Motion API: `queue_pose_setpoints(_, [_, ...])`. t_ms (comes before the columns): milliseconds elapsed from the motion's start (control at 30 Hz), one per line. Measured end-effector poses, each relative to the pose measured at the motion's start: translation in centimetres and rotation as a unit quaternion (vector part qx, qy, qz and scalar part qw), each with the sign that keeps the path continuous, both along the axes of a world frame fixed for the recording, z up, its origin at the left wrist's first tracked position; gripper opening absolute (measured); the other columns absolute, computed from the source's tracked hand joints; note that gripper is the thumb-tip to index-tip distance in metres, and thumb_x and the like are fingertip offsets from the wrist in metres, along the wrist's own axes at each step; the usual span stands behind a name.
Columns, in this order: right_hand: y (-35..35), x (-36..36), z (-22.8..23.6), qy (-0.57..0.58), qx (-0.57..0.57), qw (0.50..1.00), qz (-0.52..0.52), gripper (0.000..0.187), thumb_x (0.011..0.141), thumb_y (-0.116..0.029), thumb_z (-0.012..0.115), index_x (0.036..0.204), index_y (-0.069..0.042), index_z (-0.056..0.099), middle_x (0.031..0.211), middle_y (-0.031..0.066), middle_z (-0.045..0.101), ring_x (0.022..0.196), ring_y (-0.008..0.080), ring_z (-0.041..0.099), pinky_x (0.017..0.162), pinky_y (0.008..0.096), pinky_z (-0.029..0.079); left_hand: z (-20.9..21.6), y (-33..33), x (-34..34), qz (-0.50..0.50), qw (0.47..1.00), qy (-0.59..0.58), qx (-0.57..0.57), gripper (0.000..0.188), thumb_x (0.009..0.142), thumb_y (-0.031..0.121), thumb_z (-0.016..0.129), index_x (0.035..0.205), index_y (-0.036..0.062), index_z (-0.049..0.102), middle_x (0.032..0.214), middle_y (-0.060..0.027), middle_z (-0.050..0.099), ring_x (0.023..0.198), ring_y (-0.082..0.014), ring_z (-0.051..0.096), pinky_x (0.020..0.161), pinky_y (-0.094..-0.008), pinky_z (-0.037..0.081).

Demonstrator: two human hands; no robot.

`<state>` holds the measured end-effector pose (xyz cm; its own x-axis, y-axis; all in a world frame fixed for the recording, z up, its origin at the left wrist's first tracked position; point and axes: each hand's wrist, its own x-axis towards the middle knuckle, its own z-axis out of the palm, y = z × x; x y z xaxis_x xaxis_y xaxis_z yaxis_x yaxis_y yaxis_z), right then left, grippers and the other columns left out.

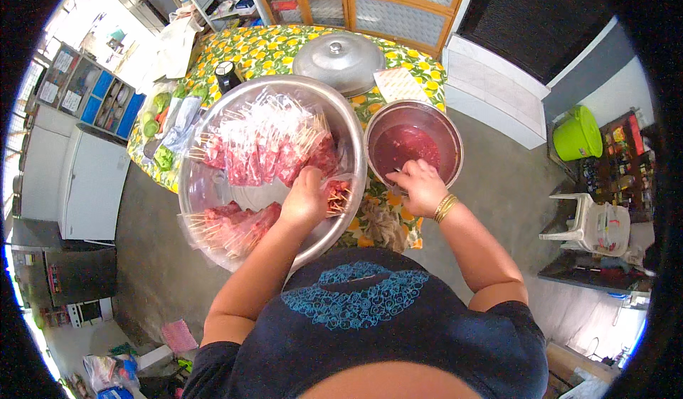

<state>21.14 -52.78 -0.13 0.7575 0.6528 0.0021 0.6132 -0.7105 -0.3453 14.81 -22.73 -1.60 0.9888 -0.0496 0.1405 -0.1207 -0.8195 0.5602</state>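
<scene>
The skewered meat bundle (339, 197) lies near frame centre, in the basin (358, 143), immediately right of the left hand (304, 198); the right hand (421, 185), at the pot (448, 132), is farther. The bundle's long axis is indistinct. Left fingers are bent, right partly curled; fingertip contact is obscured, so neither grip can be confirmed.

The large round silver basin (351, 143) is smooth metal with a bright, glossy rim, and the clear, crinkled plastic bags (260, 125) inside throw hard white highlights over moist red meat on thin, pale wooden skewers (203, 237). Metal again for the smaller round pot (457, 140) and the domed silver lid (338, 65) — the latter softly shiny — while the dark red liquid (413, 141) looks wet and glossy. The lime-green bucket (578, 134) is smooth plastic, the black T-shirt (284, 349) matt cloth.
</scene>
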Motion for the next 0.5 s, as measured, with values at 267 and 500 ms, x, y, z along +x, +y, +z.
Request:
queue_pose_setpoints(267, [0.6,0.3,-4.9,-0.042,-0.026,0.997,-0.059,0.018,0.089,-0.028,0.067,0.101,-0.014,0.070,0.096,0.0090,0.063,0.099,0.0318,0.060,0.085,0.0466,0.050,1.0,0.9,3.2,-0.124,0.982,0.137,-0.034,0.023,0.094,0.018,0.052,0.110,0.0061,0.065,0.115,-0.0208,0.062,0.109,-0.0412,0.061,0.093,-0.0467,0.050])
queue_pose_setpoints(500, [-2.2,3.4,-5.5,-0.030,0.213,0.903,-0.372,0.033,0.102,-0.033,0.053,0.105,-0.004,0.067,0.098,0.0213,0.070,0.091,0.0402,0.067,0.083,0.0490,0.052,1.1,1.4,2.6,-0.142,0.987,0.067,-0.016,0.025,0.087,0.014,0.063,0.109,0.0082,0.074,0.109,-0.0201,0.068,0.104,-0.0373,0.064,0.092,-0.0423,0.051])
